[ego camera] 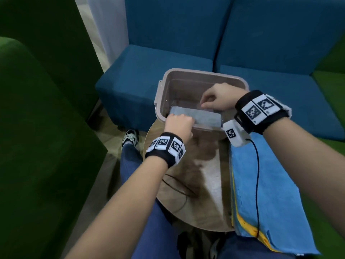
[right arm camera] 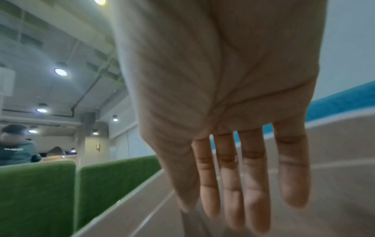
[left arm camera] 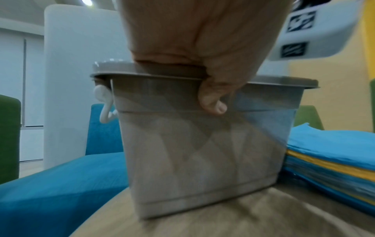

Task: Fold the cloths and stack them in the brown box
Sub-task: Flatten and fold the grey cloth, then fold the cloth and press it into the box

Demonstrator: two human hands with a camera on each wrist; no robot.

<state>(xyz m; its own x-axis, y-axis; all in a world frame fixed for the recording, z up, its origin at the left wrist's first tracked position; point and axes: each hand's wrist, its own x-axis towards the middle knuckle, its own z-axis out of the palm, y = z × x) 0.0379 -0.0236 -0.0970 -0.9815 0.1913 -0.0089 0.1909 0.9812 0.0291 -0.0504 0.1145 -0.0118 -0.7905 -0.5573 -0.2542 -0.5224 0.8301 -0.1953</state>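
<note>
The brown see-through box [ego camera: 203,71] stands at the far edge of a round wooden table [ego camera: 186,199]. A folded grey-blue cloth [ego camera: 197,117] lies inside it along the near wall. My left hand [ego camera: 179,122] grips the box's near rim; in the left wrist view its thumb [left arm camera: 215,105] presses the outside of the box [left arm camera: 202,160] while the fingers hook over the rim, hidden inside. My right hand [ego camera: 205,102] reaches down into the box at the cloth's far edge. The right wrist view shows the right hand [right arm camera: 219,208] with straight, slightly spread fingers [right arm camera: 292,176]; whether they touch the cloth is unclear.
A flat stack of blue and yellow cloths [ego camera: 270,184] covers the table's right side, with a black cable [ego camera: 258,174] trailing over it. A blue sofa [ego camera: 149,71] is behind the box, and a green sofa [ego camera: 37,137] is at the left. My knees are under the table.
</note>
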